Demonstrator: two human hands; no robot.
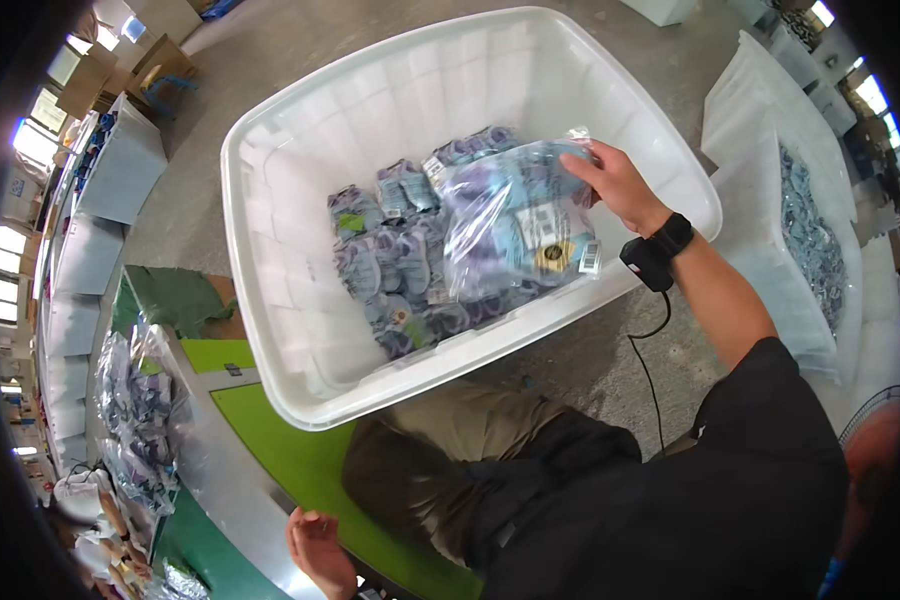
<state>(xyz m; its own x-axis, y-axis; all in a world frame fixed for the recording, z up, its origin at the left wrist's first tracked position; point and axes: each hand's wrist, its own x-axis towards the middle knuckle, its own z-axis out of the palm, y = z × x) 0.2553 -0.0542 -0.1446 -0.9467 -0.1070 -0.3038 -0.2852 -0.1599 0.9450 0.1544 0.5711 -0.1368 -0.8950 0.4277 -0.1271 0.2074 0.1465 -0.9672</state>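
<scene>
My right hand (620, 185) grips the upper right corner of a clear plastic bag (515, 220), thumb on top. Pale blue and purple soft goods fill the bag, with white labels and a yellow-and-black sticker. It is over a large white plastic bin (280, 330). Inside, rows of similar blue and purple sock-like pairs (400, 260) lie on the left and middle of the bottom; the bag hides some of them. My left hand (320, 555) is low at the left, beside the table edge, its fingers loosely bent and holding nothing.
Bagged goods (140, 420) lie on the table (220, 530) at left, near a green cloth (170, 300). A tall white bin (760, 180) with shiny packets stands at right. More white bins (125, 165) line the far left. A cable (642, 350) hangs from my right wrist.
</scene>
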